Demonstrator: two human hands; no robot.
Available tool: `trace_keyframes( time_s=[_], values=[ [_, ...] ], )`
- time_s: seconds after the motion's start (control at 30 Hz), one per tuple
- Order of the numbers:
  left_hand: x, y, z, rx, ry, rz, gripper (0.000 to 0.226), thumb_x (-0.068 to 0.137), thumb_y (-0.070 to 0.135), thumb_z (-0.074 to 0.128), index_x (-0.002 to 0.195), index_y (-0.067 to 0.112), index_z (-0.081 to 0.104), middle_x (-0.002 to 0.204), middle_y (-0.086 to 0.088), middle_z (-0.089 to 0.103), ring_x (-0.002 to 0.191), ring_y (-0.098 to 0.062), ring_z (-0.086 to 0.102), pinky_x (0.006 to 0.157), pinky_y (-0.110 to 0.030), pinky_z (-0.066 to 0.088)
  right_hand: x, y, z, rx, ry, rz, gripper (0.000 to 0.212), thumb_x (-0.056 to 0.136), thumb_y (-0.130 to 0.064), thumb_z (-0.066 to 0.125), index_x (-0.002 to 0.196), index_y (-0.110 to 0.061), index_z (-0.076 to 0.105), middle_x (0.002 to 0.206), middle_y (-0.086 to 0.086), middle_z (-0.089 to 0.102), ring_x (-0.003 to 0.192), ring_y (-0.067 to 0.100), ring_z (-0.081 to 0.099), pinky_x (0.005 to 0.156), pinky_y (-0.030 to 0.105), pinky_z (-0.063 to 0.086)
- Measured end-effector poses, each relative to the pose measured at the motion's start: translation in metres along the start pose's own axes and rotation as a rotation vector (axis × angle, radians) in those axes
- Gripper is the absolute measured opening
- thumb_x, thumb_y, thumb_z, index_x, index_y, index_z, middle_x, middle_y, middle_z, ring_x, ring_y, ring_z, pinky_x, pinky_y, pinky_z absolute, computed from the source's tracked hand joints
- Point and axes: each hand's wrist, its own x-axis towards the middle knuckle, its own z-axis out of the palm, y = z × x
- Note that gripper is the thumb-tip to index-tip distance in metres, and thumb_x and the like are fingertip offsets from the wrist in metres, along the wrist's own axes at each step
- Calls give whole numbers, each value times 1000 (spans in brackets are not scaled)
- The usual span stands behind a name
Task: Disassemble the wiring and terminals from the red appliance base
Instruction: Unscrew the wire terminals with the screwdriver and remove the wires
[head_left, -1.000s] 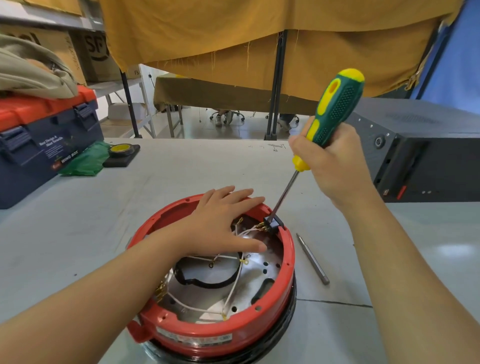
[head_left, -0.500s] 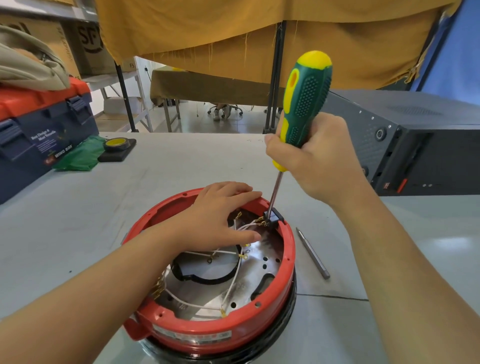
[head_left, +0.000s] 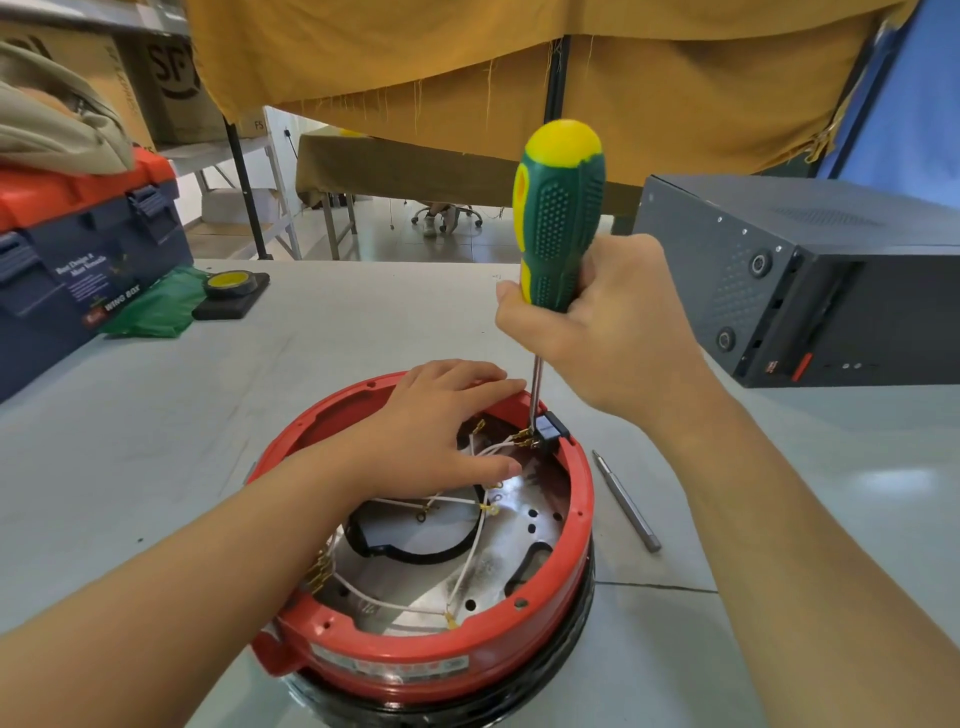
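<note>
Two hands work here: the right hand (head_left: 618, 332) grips the screwdriver (head_left: 558, 218) nearly upright, tip below on the black terminal block (head_left: 549, 431), while the flat left hand (head_left: 441, 421) beside it presses the red appliance base (head_left: 415, 649).

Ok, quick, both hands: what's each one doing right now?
Left hand: open, fingers flat on the round red plastic appliance base.
Right hand: closed around the green-and-yellow-handled screwdriver, tip at the black terminal block.

Bit (head_left: 626, 501) right of base (head_left: 584, 514) (on table (head_left: 156, 441))
</note>
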Motion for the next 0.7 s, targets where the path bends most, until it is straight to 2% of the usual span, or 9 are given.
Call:
trace_keyframes(
  time_s=[0.13,0.3,0.43,0.53,0.6,0.7],
  values=[
    [0,1,0,0,5,3,71,84,57,55,145,37,26,151,13,23,137,-8,14,113,-31,9,-2,1,-2,28,26,11,40,79,-18,61,52,-25,33,45,-7,34,48,12,36,48,16,27],
    [0,1,-1,5,0,3,70,85,57,54,145,38,25,151,13,23,137,-9,14,112,-31,9,0,3,-3,42,46,38,32,80,-15,62,54,-6,46,49,13,46,56,25,42,48,27,31],
    [0,0,0,13,0,3,71,85,57,54,146,37,25,151,13,23,137,-9,15,112,-29,9,1,3,-6,53,46,50,31,80,-17,60,54,-8,45,49,10,44,54,23,41,51,29,34],
    [0,0,0,14,3,2,71,84,58,54,146,37,25,151,13,24,137,-10,15,112,-30,9,1,3,-5,50,39,49,31,80,-18,60,55,-10,44,49,3,41,51,14,39,49,25,32],
    [0,0,0,14,3,2,71,84,58,54,146,37,25,151,12,24,137,-11,15,113,-32,10,0,3,-5,44,33,40,31,81,-16,61,55,-9,45,48,0,39,51,12,38,48,19,29],
    [0,-1,1,21,0,7,72,85,59,54,146,36,25,151,11,25,138,-13,16,115,-36,12,1,3,-4,38,17,28,32,81,-15,62,55,-8,43,48,-3,36,52,11,36,48,17,28]
  ],
)
